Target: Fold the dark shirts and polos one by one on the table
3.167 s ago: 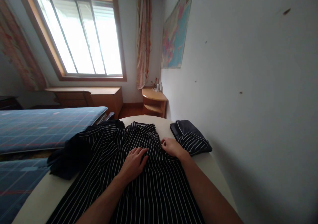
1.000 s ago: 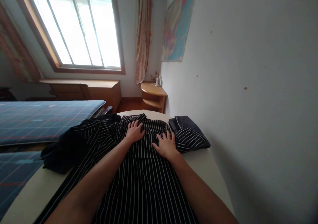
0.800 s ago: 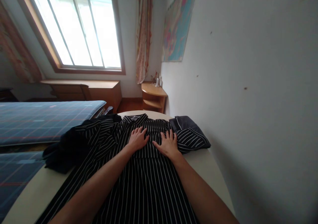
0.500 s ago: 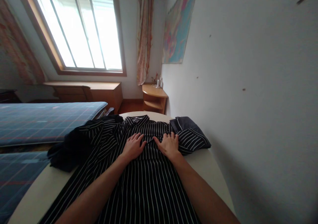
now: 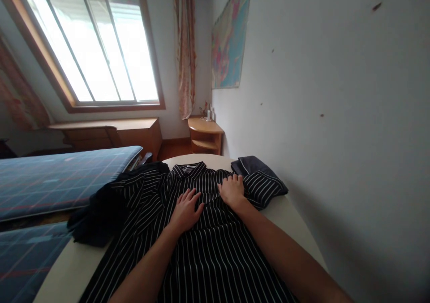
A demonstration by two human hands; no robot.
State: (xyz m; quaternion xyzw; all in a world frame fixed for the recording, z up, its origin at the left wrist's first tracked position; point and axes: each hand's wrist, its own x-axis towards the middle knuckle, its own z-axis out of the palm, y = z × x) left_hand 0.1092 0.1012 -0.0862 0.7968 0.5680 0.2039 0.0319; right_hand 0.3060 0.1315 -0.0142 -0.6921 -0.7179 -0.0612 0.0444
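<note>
A black shirt with white stripes (image 5: pixel 215 253) is spread over the round table, its collar (image 5: pixel 190 168) at the far side. My left hand (image 5: pixel 188 211) lies on the middle of the shirt front with its fingers spread and thumb out. Farther up, beside the striped sleeve (image 5: pixel 265 186), my right hand (image 5: pixel 232 191) rests on the chest cloth, fingers bent a little and pointing away. Creases run across the cloth between and below the hands. Neither hand visibly holds a fold of cloth.
Dark clothing (image 5: pixel 97 215) is heaped at the table's left edge. Folded dark cloth (image 5: pixel 257 165) lies at the far right, near the white wall (image 5: pixel 336 159). A blue plaid mattress (image 5: pixel 67 177) stands to the left. The table's pale top (image 5: pixel 63 267) shows around the shirt.
My right hand has moved up the shirt toward the shoulder, its thumb drawn closer in. My left hand has slid slightly right and nearer to me. The view has shifted a little.
</note>
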